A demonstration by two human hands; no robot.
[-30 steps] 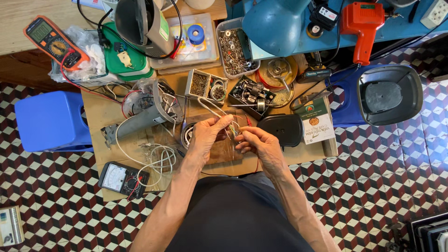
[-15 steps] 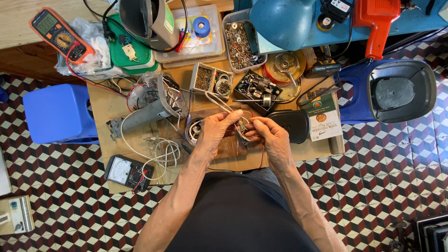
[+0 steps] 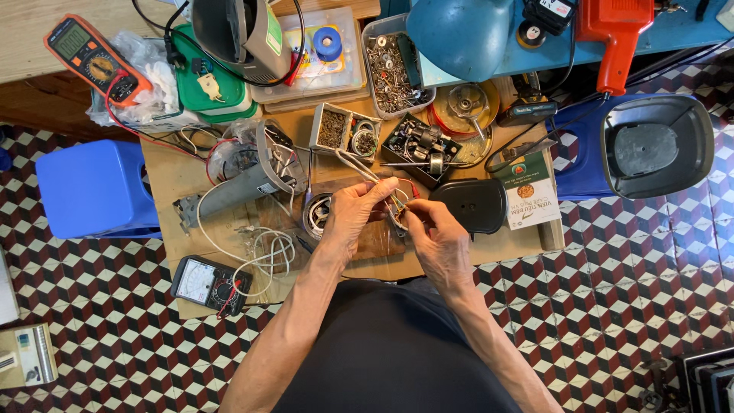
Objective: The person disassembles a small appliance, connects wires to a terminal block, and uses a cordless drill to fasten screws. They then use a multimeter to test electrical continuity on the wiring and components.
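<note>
Thin pale and red wires point(image 3: 397, 200) pinched between left hand point(image 3: 353, 216) and right hand point(image 3: 436, 239), over cluttered wooden worktop point(image 3: 172, 172).

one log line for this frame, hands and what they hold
left hand: pinching thin wires | right hand: pinching same wires | over: cluttered wooden table

Floor is a tile pattern of tumbling cubes in dark red, black and white point(image 3: 627, 306), pretty busy to look at. A low wooden table point(image 3: 164, 180) sits in the middle, bare wood top, cluttered. Blue plastic stool point(image 3: 95, 187) just left of it, and another blue stool point(image 3: 581, 172) on the right with a dark grey round housing point(image 3: 657, 145) resting on it. Along the top there's a blue-painted bench point(image 3: 673, 34) and a pale wooden surface point(image 3: 30, 53) at upper left. Light is even and soft, no hard shadows.
</note>
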